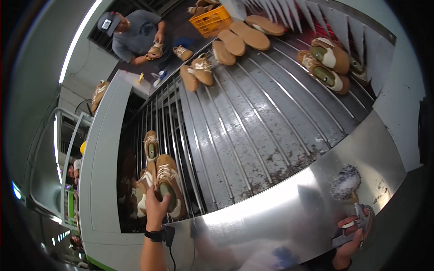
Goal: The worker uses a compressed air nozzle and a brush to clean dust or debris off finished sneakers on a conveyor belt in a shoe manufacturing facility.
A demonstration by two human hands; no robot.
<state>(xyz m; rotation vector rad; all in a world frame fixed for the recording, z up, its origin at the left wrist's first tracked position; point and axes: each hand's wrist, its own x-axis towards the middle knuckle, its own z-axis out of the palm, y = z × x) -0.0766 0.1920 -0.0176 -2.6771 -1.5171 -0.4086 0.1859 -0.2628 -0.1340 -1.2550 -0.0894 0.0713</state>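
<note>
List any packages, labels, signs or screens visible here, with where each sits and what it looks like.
Yellow crate: top centre beyond the slatted conveyor, a slotted plastic box with shoes in it.
Cap patch: top left, a light rectangular label on a co-worker's dark cap.
Wrist device: a black band on the left hand's wrist; no screen face shows.
No signs or lit screens can be made out.

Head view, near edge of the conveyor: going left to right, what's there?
Left hand gripping a tan shoe → bare steel plate → round brush → right hand holding the brush tool.
</note>
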